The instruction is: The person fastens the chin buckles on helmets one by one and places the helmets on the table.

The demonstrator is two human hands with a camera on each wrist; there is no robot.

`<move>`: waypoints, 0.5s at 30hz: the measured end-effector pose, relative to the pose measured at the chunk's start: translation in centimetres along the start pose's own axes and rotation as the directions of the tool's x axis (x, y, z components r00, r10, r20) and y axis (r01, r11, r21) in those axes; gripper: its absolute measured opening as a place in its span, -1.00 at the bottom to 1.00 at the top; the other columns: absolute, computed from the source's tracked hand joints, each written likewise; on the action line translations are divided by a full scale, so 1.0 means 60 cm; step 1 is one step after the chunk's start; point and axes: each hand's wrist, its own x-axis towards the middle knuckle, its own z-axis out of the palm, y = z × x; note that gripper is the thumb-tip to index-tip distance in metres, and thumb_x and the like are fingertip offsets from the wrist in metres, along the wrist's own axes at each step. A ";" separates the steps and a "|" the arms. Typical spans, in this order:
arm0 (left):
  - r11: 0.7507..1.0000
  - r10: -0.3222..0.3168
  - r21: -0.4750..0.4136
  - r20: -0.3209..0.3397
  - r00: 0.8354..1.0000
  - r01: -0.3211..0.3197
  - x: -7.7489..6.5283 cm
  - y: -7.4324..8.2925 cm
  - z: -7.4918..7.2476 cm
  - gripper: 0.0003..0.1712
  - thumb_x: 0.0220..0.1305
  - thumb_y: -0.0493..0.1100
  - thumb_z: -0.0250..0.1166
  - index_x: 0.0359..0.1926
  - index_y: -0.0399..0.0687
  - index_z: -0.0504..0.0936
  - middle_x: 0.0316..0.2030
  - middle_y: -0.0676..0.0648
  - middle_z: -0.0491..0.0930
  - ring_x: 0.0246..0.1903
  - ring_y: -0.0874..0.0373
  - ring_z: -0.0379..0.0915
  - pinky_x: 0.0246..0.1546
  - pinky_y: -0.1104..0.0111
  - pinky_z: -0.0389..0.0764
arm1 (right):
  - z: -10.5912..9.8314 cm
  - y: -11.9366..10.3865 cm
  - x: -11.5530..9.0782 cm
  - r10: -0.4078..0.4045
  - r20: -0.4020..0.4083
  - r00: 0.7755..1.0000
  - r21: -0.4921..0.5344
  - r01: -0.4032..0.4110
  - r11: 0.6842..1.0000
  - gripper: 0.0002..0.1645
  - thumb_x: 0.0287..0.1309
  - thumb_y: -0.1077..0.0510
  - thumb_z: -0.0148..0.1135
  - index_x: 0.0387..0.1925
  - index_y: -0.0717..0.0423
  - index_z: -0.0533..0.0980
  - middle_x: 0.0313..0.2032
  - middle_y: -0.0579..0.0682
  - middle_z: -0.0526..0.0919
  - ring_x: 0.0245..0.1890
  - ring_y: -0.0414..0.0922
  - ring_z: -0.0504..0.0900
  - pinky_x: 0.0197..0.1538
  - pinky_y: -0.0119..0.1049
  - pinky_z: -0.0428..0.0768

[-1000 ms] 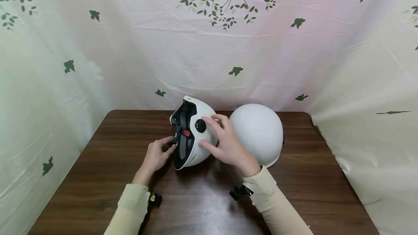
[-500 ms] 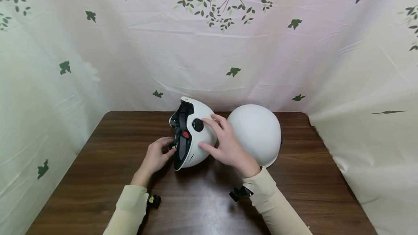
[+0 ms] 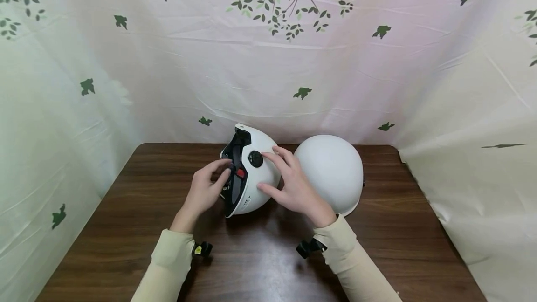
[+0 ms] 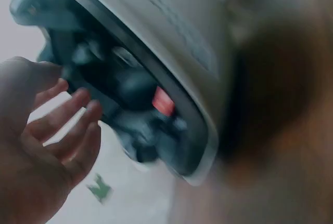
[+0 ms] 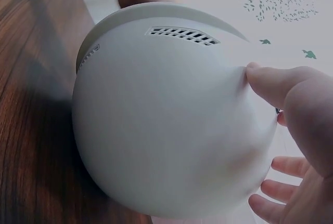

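Note:
A white helmet [image 3: 266,202] lies on its side on the table, its dark padded opening facing left. A black round knob [image 3: 255,158] sits on the shell, and a red buckle piece [image 3: 240,173] shows among the dark straps inside. My left hand [image 3: 203,190] is at the opening, fingers loosely bent; the left wrist view shows nothing held in the fingers [image 4: 78,141]. My right hand [image 3: 291,190] rests spread fingertips on the shell beside the knob. In the right wrist view the thumb [image 5: 270,81] touches the smooth shell [image 5: 166,120], which has slotted vents [image 5: 182,34].
A second white helmet [image 3: 329,171] stands dome up just right of the first, close behind my right hand. The brown wooden table [image 3: 260,264] ends at a pale curtain [image 3: 235,73] with leaf and bird prints. Small black cameras sit on both wrists.
My left hand has let go of the strap at the lower edge of the opening and moved up and slightly right. The right hand keeps its place on the helmet.

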 end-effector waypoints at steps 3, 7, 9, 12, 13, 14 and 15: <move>0.996 0.041 -0.082 0.004 0.999 -0.041 0.012 0.032 0.000 -0.64 0.60 -0.18 0.18 0.30 -0.12 0.62 -0.02 -0.13 0.77 -0.16 0.04 0.75 -0.20 0.31 0.72 | -0.001 0.001 0.000 0.003 -0.001 1.000 -0.005 -0.003 1.000 -0.15 0.19 -0.09 0.56 0.45 -0.09 0.43 0.51 0.20 0.24 0.50 0.20 0.21 0.42 0.21 0.38; 0.983 0.100 -0.160 0.045 0.994 -0.092 0.025 0.068 0.000 -0.51 0.58 -0.20 0.21 0.45 0.06 0.50 -0.06 -0.11 0.78 -0.20 0.07 0.73 -0.24 0.36 0.67 | -0.001 0.001 0.001 -0.016 -0.010 1.000 -0.016 0.015 1.000 -0.16 0.19 -0.09 0.56 0.44 -0.08 0.44 0.50 0.23 0.25 0.49 0.23 0.22 0.41 0.23 0.39; 0.980 0.121 -0.169 0.079 0.990 -0.106 0.029 0.081 0.001 -0.43 0.52 -0.20 0.28 0.48 0.12 0.46 -0.13 -0.08 0.78 -0.26 0.11 0.69 -0.23 0.35 0.68 | -0.002 0.000 0.001 -0.021 -0.012 1.000 -0.018 0.021 1.000 -0.16 0.19 -0.08 0.56 0.44 -0.07 0.44 0.50 0.24 0.25 0.49 0.23 0.23 0.40 0.23 0.40; 0.981 0.130 -0.162 0.123 0.984 -0.109 0.034 0.093 0.002 -0.38 0.44 -0.19 0.37 0.46 0.14 0.47 -0.28 -0.02 0.74 -0.37 0.15 0.60 -0.31 0.32 0.65 | -0.003 -0.001 0.001 -0.017 -0.009 1.000 -0.013 0.017 1.000 -0.16 0.18 -0.08 0.57 0.44 -0.06 0.44 0.50 0.25 0.24 0.48 0.23 0.23 0.39 0.24 0.42; 0.981 0.127 -0.162 0.131 0.983 -0.105 0.035 0.095 0.003 -0.38 0.43 -0.19 0.39 0.45 0.15 0.49 -0.31 -0.01 0.72 -0.39 0.15 0.58 -0.33 0.31 0.65 | -0.004 -0.002 0.001 -0.014 -0.008 1.000 -0.011 0.014 1.000 -0.16 0.18 -0.08 0.57 0.44 -0.06 0.44 0.50 0.25 0.24 0.47 0.23 0.25 0.38 0.23 0.43; 0.982 0.123 -0.162 0.133 0.983 -0.100 0.035 0.097 0.003 -0.39 0.41 -0.19 0.41 0.43 0.14 0.51 -0.32 -0.01 0.72 -0.41 0.14 0.58 -0.33 0.31 0.65 | -0.004 -0.002 0.001 -0.012 -0.007 1.000 -0.010 0.012 1.000 -0.15 0.18 -0.08 0.57 0.44 -0.06 0.44 0.50 0.25 0.24 0.46 0.23 0.26 0.37 0.23 0.44; 0.981 0.119 -0.166 0.133 0.984 -0.096 0.035 0.099 0.003 -0.40 0.40 -0.20 0.42 0.41 0.13 0.52 -0.33 -0.01 0.72 -0.41 0.14 0.58 -0.34 0.31 0.65 | -0.005 -0.002 0.001 -0.010 -0.006 1.000 -0.009 0.010 1.000 -0.15 0.18 -0.07 0.57 0.45 -0.07 0.44 0.50 0.26 0.24 0.45 0.22 0.27 0.37 0.22 0.44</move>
